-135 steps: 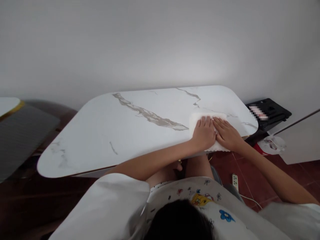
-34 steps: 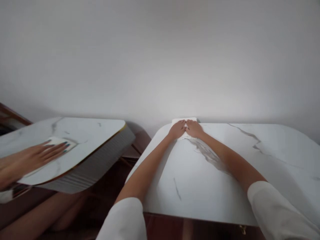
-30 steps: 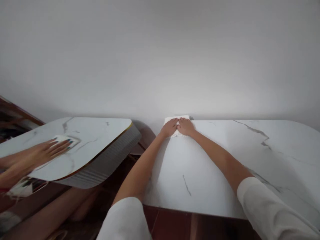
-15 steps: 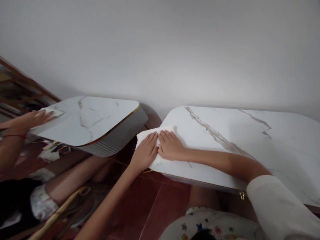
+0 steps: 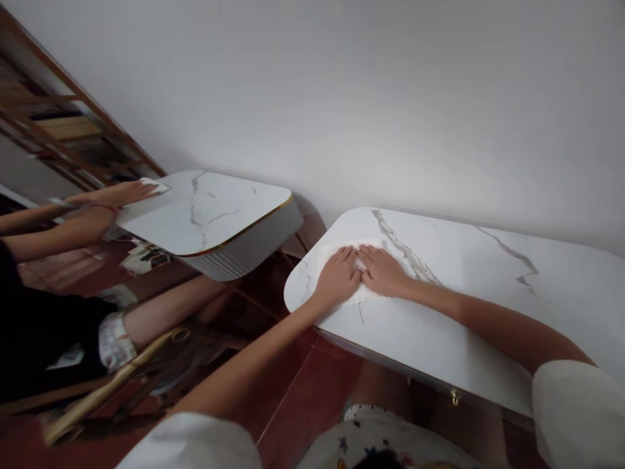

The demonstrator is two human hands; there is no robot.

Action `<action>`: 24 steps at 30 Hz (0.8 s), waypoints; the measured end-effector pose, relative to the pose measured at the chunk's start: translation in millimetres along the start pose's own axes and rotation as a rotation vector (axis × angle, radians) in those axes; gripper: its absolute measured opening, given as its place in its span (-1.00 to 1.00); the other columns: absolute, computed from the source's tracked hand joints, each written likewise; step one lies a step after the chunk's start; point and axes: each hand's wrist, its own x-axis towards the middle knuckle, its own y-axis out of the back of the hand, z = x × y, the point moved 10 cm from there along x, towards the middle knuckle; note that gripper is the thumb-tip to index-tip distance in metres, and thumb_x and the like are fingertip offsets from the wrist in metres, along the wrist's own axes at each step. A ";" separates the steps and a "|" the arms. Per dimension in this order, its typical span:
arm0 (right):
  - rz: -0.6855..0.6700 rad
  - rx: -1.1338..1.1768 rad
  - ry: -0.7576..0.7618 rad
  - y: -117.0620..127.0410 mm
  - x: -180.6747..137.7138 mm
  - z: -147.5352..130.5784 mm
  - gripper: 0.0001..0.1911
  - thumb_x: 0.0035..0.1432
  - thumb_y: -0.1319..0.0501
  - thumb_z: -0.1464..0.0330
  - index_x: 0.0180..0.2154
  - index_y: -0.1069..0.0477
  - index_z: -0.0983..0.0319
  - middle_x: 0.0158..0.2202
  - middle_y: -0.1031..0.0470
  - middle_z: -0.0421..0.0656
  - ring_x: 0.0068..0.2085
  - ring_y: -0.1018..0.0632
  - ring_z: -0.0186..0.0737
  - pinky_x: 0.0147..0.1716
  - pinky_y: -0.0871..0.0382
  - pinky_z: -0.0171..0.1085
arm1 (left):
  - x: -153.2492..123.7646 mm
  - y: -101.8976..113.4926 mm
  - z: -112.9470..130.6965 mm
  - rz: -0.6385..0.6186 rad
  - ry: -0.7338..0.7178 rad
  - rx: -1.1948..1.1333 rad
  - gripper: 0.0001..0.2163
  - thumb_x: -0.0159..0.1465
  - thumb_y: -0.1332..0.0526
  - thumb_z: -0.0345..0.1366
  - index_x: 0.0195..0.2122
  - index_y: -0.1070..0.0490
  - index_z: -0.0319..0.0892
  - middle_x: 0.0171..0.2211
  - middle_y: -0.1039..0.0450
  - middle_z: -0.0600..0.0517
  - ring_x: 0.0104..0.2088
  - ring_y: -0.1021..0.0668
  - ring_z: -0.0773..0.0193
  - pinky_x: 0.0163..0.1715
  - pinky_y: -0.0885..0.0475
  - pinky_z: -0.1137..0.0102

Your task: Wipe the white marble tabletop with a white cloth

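Observation:
My left hand (image 5: 339,276) and my right hand (image 5: 385,271) lie side by side, fingers stretched flat, pressing on a white cloth (image 5: 336,251). The cloth lies on the left end of a white marble-patterned table (image 5: 469,306), a little in from its rounded corner. Most of the cloth is hidden under my palms; its edge shows beyond my fingertips and to the left.
A second marble-topped table (image 5: 215,212) with a ribbed side stands to the left. Another person's hand (image 5: 124,193) rests on a cloth there, their legs below. A red tiled floor (image 5: 303,384) shows in the gap between tables. A white wall runs behind.
Both hands have slid the cloth from the near left edge of the table back onto the top, a little to the right. The other person's hand has moved further up their table.

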 end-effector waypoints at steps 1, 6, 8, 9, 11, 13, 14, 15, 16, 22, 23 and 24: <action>-0.001 -0.009 -0.018 -0.2 7.5 14.0 -0.43 0.20 0.07 0.36 0.20 -0.10 0.48 0.25 -0.13 0.11 0.25 -0.16 -0.02 0.22 0.02 -0.06 | 15.1 -4.3 -0.6 -0.003 -0.009 -0.013 -0.54 0.24 0.03 -0.30 0.14 -0.22 -0.40 0.17 -0.24 -0.19 0.20 -0.27 0.07 0.19 -0.18 0.19; 0.016 -0.054 -0.076 -5.3 56.1 71.1 -0.45 0.20 0.05 0.37 0.19 -0.11 0.48 0.26 -0.11 0.11 0.26 -0.14 -0.02 0.22 0.05 -0.08 | 87.8 -30.0 -21.4 -0.010 -0.050 -0.052 -0.59 0.25 0.04 -0.33 0.11 -0.26 -0.34 0.15 -0.27 -0.16 0.18 -0.29 0.17 0.19 -0.17 0.26; 0.023 -0.091 -0.089 -7.6 75.7 89.1 -0.45 0.20 0.06 0.38 0.19 -0.10 0.49 0.25 -0.13 0.11 0.25 -0.16 -0.01 0.21 0.04 -0.08 | 113.5 -39.6 -30.9 0.000 -0.055 -0.024 -0.61 0.26 0.07 -0.39 0.09 -0.27 -0.30 0.14 -0.29 -0.13 0.17 -0.31 0.20 0.18 -0.19 0.27; 0.027 -0.109 -0.095 -8.0 84.5 98.0 -0.44 0.20 0.07 0.38 0.19 -0.10 0.50 0.25 -0.13 0.11 0.24 -0.16 -0.01 0.21 0.04 -0.09 | 125.6 -44.2 -33.6 0.002 -0.063 0.002 -0.61 0.26 0.09 -0.41 0.09 -0.28 -0.30 0.14 -0.29 -0.14 0.17 -0.31 0.21 0.18 -0.19 0.27; 0.037 -0.138 -0.108 -6.9 98.8 116.3 -0.45 0.20 0.07 0.39 0.19 -0.11 0.50 0.24 -0.15 0.11 0.23 -0.18 -0.02 0.20 0.02 -0.11 | 148.7 -53.2 -33.5 0.004 -0.097 0.053 -0.61 0.26 0.09 -0.44 0.07 -0.28 -0.35 0.13 -0.30 -0.18 0.17 -0.30 0.19 0.19 -0.17 0.28; 0.047 -0.163 -0.128 -3.5 107.2 135.3 -0.45 0.20 0.08 0.39 0.18 -0.12 0.52 0.23 -0.17 0.12 0.22 -0.20 -0.02 0.19 0.00 -0.12 | 170.5 -61.5 -28.4 0.001 -0.137 0.077 -0.62 0.26 0.09 -0.44 0.07 -0.28 -0.38 0.12 -0.31 -0.20 0.17 -0.31 0.18 0.18 -0.17 0.29; 0.051 -0.176 -0.145 -1.4 108.8 144.8 -0.45 0.20 0.08 0.39 0.18 -0.13 0.52 0.23 -0.18 0.12 0.22 -0.21 -0.02 0.18 0.00 -0.12 | 180.7 -65.4 -24.9 -0.001 -0.153 0.075 -0.62 0.26 0.09 -0.43 0.07 -0.28 -0.38 0.12 -0.31 -0.19 0.16 -0.32 0.18 0.18 -0.18 0.29; 0.053 -0.190 -0.167 0.7 108.7 154.1 -0.44 0.20 0.08 0.39 0.18 -0.12 0.53 0.22 -0.18 0.13 0.21 -0.21 -0.02 0.18 -0.01 -0.12 | 190.1 -69.1 -21.1 -0.003 -0.167 0.068 -0.61 0.26 0.09 -0.43 0.07 -0.28 -0.36 0.12 -0.31 -0.18 0.15 -0.33 0.18 0.17 -0.20 0.29; 0.052 -0.204 -0.191 2.5 106.8 162.5 -0.44 0.20 0.09 0.39 0.18 -0.12 0.53 0.22 -0.18 0.13 0.21 -0.21 -0.02 0.17 -0.01 -0.12 | 198.3 -72.9 -16.6 -0.007 -0.183 0.058 -0.61 0.25 0.08 -0.43 0.08 -0.28 -0.36 0.12 -0.31 -0.18 0.15 -0.34 0.18 0.16 -0.21 0.29; 0.062 -0.303 -0.331 11.4 73.2 180.5 -0.42 0.22 0.13 0.36 0.20 -0.06 0.57 0.25 -0.12 0.16 0.24 -0.15 0.03 0.18 0.04 -0.07 | 211.4 -86.5 19.5 -0.012 -0.349 -0.027 -0.58 0.24 0.07 -0.40 0.10 -0.25 -0.43 0.14 -0.28 -0.24 0.18 -0.31 0.13 0.19 -0.17 0.25; 0.067 -0.311 -0.353 13.0 66.0 178.2 -0.41 0.22 0.13 0.36 0.21 -0.05 0.57 0.25 -0.10 0.17 0.25 -0.14 0.04 0.19 0.05 -0.07 | 207.7 -86.5 24.6 -0.013 -0.374 -0.035 -0.58 0.25 0.08 -0.40 0.11 -0.24 -0.43 0.15 -0.27 -0.24 0.19 -0.29 0.13 0.19 -0.16 0.23; 0.069 -0.311 -0.374 14.4 58.7 174.7 -0.41 0.22 0.13 0.36 0.21 -0.05 0.58 0.26 -0.09 0.18 0.25 -0.13 0.04 0.19 0.06 -0.06 | 202.7 -86.0 29.2 -0.016 -0.398 -0.042 -0.57 0.25 0.08 -0.39 0.12 -0.23 -0.41 0.16 -0.25 -0.23 0.20 -0.28 0.12 0.20 -0.15 0.21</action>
